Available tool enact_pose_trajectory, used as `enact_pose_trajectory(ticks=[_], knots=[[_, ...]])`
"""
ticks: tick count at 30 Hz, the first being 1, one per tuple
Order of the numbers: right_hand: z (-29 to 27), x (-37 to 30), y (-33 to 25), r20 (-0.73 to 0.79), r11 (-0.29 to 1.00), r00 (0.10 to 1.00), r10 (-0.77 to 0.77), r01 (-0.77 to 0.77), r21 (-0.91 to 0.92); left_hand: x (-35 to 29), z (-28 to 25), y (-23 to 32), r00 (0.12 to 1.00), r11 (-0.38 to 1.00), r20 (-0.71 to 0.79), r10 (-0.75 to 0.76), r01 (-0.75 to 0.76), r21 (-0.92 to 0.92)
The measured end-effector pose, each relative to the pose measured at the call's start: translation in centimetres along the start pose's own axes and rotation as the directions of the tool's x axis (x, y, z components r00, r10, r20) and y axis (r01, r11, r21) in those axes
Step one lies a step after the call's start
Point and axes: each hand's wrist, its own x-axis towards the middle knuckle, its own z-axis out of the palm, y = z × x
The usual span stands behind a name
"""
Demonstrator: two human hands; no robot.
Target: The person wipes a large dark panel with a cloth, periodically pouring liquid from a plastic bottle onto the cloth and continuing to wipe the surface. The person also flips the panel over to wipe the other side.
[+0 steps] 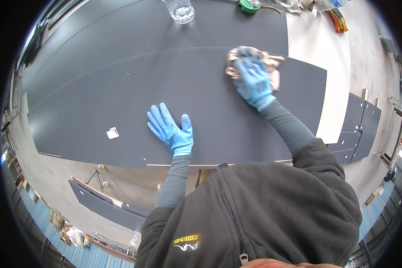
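Grey panel bears cloth beneath right hand

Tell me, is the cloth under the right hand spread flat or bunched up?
Bunched up: the cloth shows creases and rumpled, uneven edges around the right hand.

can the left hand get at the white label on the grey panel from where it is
Probably yes: the left hand is open and empty, and only bare grey panel shows between it and the white label.
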Motion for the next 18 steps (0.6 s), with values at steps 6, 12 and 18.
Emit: enact_pose_trajectory(ticks=[6,12,18], knots=[[7.8,9.8,-11.3,0.223,0.966,0.953,-0.206,0.161,0.204,0.0,0.1,-0.1,1.000,1.000,0.018,0.007,-0.007,0.022],[12.1,13.3,-15.4,0.086,0.910,0.939,-0.332,0.295,0.291,0.0,0.1,0.2,1.000,1.000,0.020,0.010,-0.010,0.020],[5.1,5.3,-2.5,-0.079,0.949,0.979,-0.187,0.201,0.245,-0.1,0.1,0.1,0.999,0.999,0.028,0.015,-0.016,0.037]])
